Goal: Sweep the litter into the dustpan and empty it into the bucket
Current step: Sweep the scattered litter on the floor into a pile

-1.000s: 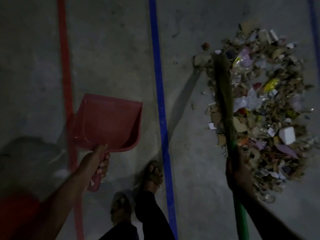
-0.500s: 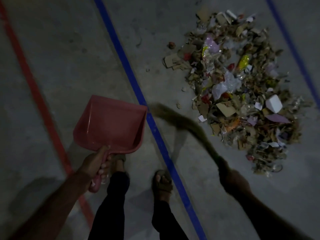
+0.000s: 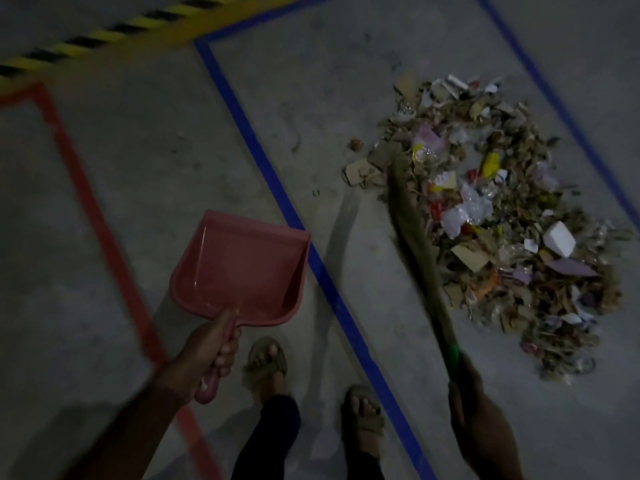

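Observation:
My left hand (image 3: 204,351) grips the handle of an empty red dustpan (image 3: 239,268), held above the concrete floor left of a blue tape line. My right hand (image 3: 467,382) grips the green handle of a broom (image 3: 415,244). The broom's brown bristles reach up along the left edge of a wide pile of litter (image 3: 502,216): paper scraps, cardboard bits, wrappers and dry leaves. A gap of bare floor and the blue line separate the dustpan from the pile. No bucket is in view.
Blue tape lines (image 3: 287,209) frame the area holding the pile. A red tape line (image 3: 90,209) runs at the left, and yellow-black hazard tape (image 3: 104,32) crosses the top left. My two sandalled feet (image 3: 266,362) stand near the blue line at the bottom.
The broom has swung from lying low near the blue line back up to the pile's left edge. The view has shifted, showing more floor at the top. The dustpan stays in my left hand.

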`<control>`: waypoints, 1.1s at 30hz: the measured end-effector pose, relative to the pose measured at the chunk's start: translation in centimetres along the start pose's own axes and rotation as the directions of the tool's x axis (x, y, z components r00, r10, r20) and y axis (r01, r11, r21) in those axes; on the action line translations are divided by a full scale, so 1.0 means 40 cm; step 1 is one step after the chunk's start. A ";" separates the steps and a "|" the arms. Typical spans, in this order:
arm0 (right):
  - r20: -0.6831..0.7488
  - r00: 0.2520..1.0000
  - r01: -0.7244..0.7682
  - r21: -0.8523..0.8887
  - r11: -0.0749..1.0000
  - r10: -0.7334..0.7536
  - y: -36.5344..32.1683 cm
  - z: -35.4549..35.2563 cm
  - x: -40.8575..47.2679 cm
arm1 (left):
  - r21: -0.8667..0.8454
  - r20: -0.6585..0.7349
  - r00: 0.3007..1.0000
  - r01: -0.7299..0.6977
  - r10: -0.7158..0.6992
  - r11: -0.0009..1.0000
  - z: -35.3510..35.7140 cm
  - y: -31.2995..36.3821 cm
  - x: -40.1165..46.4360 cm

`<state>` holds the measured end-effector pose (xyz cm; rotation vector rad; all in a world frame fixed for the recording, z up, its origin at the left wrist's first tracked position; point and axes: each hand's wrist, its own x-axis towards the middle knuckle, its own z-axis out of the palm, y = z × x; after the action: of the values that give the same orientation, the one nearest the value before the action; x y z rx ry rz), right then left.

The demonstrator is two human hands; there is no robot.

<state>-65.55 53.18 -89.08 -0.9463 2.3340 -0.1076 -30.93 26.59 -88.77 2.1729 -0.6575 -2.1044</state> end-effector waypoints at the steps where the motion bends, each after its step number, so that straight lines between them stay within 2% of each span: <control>1: 0.000 1.000 0.023 0.004 1.000 -0.023 -0.025 0.024 -0.017 | 0.007 0.008 1.000 0.003 -0.003 1.000 -0.025 0.016 -0.003; 5: 0.117 0.993 0.033 0.001 0.999 -0.033 -0.166 0.115 -0.033 | 0.020 -0.002 1.000 0.012 -0.012 1.000 -0.123 0.082 -0.011; 7: 0.218 0.975 0.052 -0.042 0.998 -0.041 -0.241 0.153 -0.001 | 0.028 -0.013 1.000 0.019 -0.019 0.999 -0.162 0.109 -0.004; 9: 0.381 0.921 0.134 -0.107 0.985 -0.084 -0.333 0.180 0.047 | 0.022 -0.015 0.999 0.037 -0.037 0.999 -0.190 0.129 0.011; 12: 0.452 0.874 0.267 -0.142 0.953 -0.177 -0.466 0.197 0.122 | -0.029 0.010 0.995 0.101 -0.100 0.994 -0.212 0.146 0.044; 14: 0.438 0.875 0.294 -0.143 0.945 -0.206 -0.524 0.223 0.199 | -0.045 0.021 0.990 0.143 -0.142 0.989 -0.206 0.154 0.065; 15: 0.436 0.881 0.260 -0.119 0.958 -0.184 -0.545 0.232 0.245 | -0.038 0.022 0.988 0.155 -0.155 0.987 -0.198 0.159 0.077; 19: 0.396 0.918 -0.017 0.033 0.999 0.002 -0.539 0.211 0.450 | 0.033 -0.005 0.984 0.175 -0.175 0.984 -0.157 0.196 0.134; 23: 0.276 0.940 -0.235 0.102 0.967 0.199 -0.453 0.111 0.601 | 0.023 -0.004 0.984 0.180 -0.180 0.983 -0.082 0.266 0.175; 25: 0.182 0.964 -0.215 0.096 0.972 0.195 -0.392 0.056 0.624 | 0.008 0.012 0.987 0.163 -0.163 0.987 -0.042 0.306 0.184; 27: 0.109 0.987 -0.127 0.080 0.989 0.118 -0.357 0.004 0.617 | 0.003 0.015 0.992 0.126 -0.126 0.992 -0.014 0.344 0.192; 30: 0.148 0.989 -0.018 0.051 0.999 0.010 -0.347 -0.037 0.573 | -0.020 -0.016 0.999 0.042 -0.042 0.999 0.004 0.407 0.184; 33: 0.189 0.982 0.016 0.054 0.998 -0.026 -0.382 -0.012 0.522 | -0.074 0.000 0.999 0.047 -0.048 0.996 -0.020 0.457 0.178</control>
<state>-68.21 28.10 -94.87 -0.9147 2.1362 -0.0825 -35.13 7.40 -89.56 2.1718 -0.5236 -2.1134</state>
